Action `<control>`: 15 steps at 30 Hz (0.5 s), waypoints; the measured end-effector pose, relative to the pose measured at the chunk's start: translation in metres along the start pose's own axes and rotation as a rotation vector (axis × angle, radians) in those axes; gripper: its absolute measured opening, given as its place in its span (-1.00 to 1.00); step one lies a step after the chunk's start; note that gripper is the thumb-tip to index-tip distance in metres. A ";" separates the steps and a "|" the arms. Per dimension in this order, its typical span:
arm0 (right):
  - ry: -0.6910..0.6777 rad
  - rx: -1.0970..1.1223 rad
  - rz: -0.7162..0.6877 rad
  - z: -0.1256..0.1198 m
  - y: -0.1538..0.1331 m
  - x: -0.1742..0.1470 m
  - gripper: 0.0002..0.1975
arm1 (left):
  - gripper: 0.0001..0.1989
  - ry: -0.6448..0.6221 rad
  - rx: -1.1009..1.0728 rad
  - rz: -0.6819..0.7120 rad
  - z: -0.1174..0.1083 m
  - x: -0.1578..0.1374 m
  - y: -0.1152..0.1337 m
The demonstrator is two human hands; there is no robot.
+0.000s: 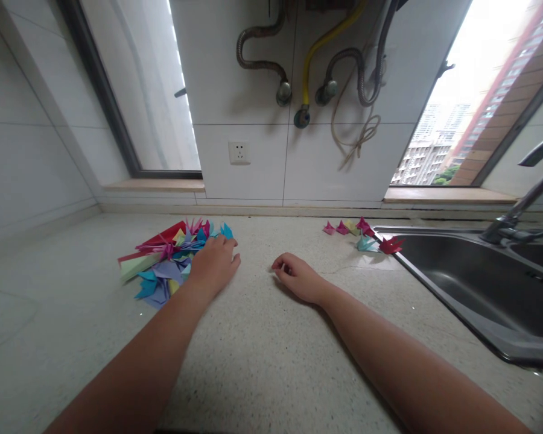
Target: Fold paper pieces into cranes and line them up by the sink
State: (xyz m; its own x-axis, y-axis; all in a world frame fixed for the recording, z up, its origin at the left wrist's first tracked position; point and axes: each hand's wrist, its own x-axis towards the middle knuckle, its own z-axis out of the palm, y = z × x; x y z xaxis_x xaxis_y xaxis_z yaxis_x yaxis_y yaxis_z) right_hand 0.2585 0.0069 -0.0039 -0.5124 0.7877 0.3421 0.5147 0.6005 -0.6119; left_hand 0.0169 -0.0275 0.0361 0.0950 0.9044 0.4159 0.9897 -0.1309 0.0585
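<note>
A heap of folded paper cranes [163, 271] in blue, lilac, pink and pale green lies on the left of the speckled countertop [262, 361]. Over its right side rests my left hand [215, 260], fingers stretched out and thumb apart, close to a bright blue crane [226, 231]. Whether its fingertips touch the paper is hidden. My right hand [298, 278] lies on the bare counter with fingers loosely curled in and nothing visible in them. Farther right, several cranes stand apart, among them a light blue crane [367, 243] and a red crane [391, 245] by the sink edge.
A steel sink [461, 289] with a faucet [516, 211] takes up the right side. Along the back runs a tiled wall with a socket [239, 153], a yellow gas pipe [314, 54] and metal hoses. Windows stand on both sides.
</note>
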 end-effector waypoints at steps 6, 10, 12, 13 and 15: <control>-0.009 -0.011 0.009 -0.001 0.001 0.000 -0.86 | -0.54 -0.259 0.064 -0.103 -0.010 -0.002 -0.031; -0.009 -0.007 0.004 -0.001 0.000 -0.001 -0.86 | -0.46 -0.346 0.027 -0.054 -0.014 -0.004 -0.039; -0.009 -0.002 0.004 -0.001 0.000 -0.001 -0.86 | -0.45 -0.362 0.031 -0.037 -0.015 -0.006 -0.038; -0.012 -0.001 0.005 -0.001 -0.001 -0.001 -0.86 | -0.46 -0.374 0.039 -0.033 -0.016 -0.007 -0.036; -0.018 -0.001 0.007 -0.001 -0.001 -0.001 -0.86 | -0.52 -0.395 0.053 -0.026 -0.015 -0.009 -0.034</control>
State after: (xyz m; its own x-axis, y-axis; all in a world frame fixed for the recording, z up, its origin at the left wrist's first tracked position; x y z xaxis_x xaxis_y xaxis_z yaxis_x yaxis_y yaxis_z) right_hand 0.2592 0.0060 -0.0023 -0.5213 0.7892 0.3247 0.5191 0.5953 -0.6133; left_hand -0.0193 -0.0371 0.0445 0.0935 0.9951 0.0329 0.9955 -0.0940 0.0136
